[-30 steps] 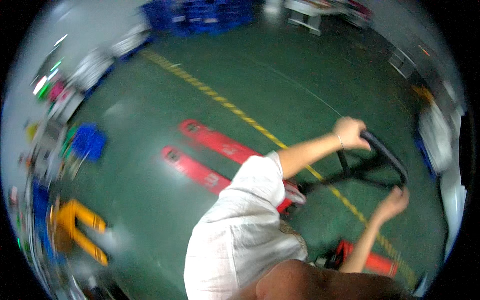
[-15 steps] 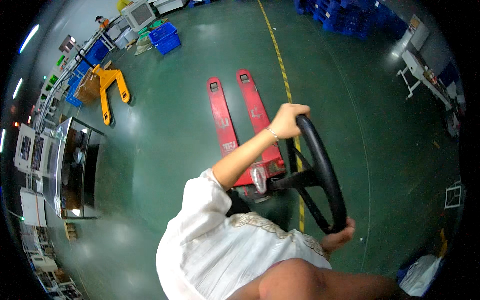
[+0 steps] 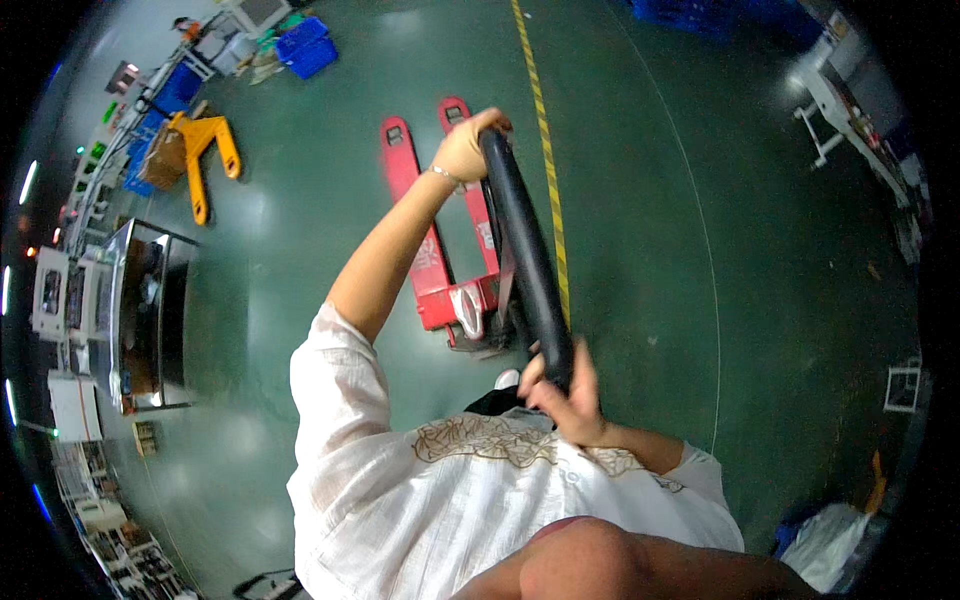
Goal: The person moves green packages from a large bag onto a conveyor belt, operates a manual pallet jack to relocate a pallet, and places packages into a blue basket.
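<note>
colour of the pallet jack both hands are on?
Red pallet jack with a black handle loop; only the head view shows it.

a warehouse or factory floor: green painted concrete [image 3: 300, 250], yellow floor line [image 3: 548, 180], pallet jacks [image 3: 440, 240], blue crates [image 3: 305, 50].

head-worn fisheye, looking steeply down, near

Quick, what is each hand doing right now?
Left hand: closed around the far end of the black handle.
Right hand: closed around the handle's near end.
</note>
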Demonstrator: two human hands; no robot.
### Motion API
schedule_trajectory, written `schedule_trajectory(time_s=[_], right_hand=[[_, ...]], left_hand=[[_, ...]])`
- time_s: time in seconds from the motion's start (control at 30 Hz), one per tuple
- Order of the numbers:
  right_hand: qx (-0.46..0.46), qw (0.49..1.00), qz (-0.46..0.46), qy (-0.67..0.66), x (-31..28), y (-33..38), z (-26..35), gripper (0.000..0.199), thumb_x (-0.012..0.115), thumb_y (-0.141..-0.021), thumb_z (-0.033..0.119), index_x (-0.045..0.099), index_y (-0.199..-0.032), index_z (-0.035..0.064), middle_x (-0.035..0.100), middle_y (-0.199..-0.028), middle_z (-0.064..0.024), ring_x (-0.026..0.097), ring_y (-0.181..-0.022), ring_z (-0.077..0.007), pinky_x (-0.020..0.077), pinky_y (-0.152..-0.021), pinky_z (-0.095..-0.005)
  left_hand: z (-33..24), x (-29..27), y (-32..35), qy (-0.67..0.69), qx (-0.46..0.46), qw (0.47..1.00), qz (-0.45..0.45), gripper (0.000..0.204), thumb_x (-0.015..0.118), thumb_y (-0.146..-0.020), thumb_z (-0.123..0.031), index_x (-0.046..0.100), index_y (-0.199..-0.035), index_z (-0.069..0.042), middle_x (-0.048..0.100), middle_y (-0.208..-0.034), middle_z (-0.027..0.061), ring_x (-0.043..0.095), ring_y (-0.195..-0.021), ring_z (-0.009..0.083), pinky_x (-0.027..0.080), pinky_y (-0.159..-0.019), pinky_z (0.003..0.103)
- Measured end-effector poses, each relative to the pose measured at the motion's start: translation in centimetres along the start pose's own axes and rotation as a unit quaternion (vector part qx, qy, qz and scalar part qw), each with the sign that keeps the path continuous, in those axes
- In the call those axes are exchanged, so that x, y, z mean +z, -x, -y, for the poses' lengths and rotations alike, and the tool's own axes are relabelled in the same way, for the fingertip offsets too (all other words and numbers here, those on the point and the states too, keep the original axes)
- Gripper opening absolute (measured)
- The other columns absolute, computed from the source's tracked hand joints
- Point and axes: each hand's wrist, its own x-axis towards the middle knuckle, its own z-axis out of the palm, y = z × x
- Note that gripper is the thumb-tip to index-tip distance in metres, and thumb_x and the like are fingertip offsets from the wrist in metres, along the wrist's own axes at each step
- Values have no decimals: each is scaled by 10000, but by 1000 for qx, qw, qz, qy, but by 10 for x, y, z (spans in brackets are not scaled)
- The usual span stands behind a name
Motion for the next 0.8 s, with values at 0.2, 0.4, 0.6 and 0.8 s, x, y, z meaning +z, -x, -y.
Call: schedule_trajectory(time_s=[0.2, 0.4, 0.6, 0.8], right_hand=[[78, 904, 420, 0, 45, 7, -52, 387, 648, -868, 175, 443, -1175, 59, 518, -882, 2, 504, -862, -91, 430, -791, -257], [-182, 799, 468, 332, 54, -38, -91, 337, 612, -849, 335, 598, -1083, 93, 584, -1071, -217, 599, -947, -329, 471, -775, -408], [-350, 909, 167, 153, 19, -100, 64, 258, 598, -818, 278, 581, -711, 44, 563, -685, -141, 579, -666, -319, 450, -613, -409], [-412, 750, 201, 476, -12, -209, 30, 462, 525, -841, 518, 635, -711, 89, 596, -716, -72, 583, -705, -278, 452, -640, -390]], left_hand=[[-41, -39, 90, -186, -143, 972, 20, 269, 630, -799, -256, 609, -1007, -86, 642, -964, 197, 604, -935, 370, 476, -796, 412], [-169, -41, 162, 58, -453, 889, 37, 365, 531, -927, -288, 572, -1151, -2, 632, -933, 74, 569, -872, 149, 457, -804, 307], [-306, 27, 297, -245, -437, 817, -287, 422, 552, -892, -417, 578, -1029, -19, 598, -836, 162, 599, -762, 263, 454, -691, 344], [-253, 62, 267, -403, -336, 689, -500, 307, 512, -915, -289, 572, -730, -51, 534, -629, 116, 528, -563, 309, 418, -522, 365]])
